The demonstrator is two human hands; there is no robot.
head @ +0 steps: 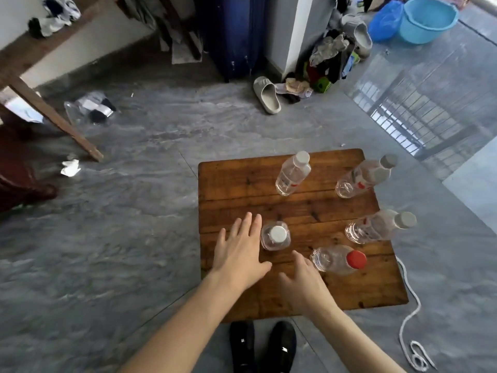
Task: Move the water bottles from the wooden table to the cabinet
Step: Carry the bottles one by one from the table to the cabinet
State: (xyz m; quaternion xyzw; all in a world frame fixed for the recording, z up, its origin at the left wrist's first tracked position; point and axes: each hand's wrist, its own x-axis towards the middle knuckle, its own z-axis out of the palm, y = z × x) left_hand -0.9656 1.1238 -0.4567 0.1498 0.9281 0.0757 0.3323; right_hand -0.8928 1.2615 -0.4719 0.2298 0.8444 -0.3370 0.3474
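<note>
Shoes: a pair of black shoes [265, 345] stood on the grey floor just below the near edge of the wooden table [242, 184].
Cord: a white cord [411, 316] lay coiled on the floor by the table's right near corner.
Left hand: the left hand [239, 254] was spread flat with straight fingers over the table's left edge, holding nothing, just beside a white-capped bottle [275, 236] seen from above.
Right hand: the right hand [304, 284] was relaxed and held nothing; its fingertips lay close to the red-capped bottle [338, 259], and contact could not be judged.
Bottles: five clear bottles stood upright on the table, all apart from one another; besides those two, one white-capped bottle [379, 226] stood at the right edge, one [364, 176] at the far right, and one [293, 173] at the far middle.
Beyond the table: a grey slipper [267, 95] lay on the floor, a dark blue suitcase [231, 33] stood behind it, and a light blue basin [427, 18] sat far right.
</note>
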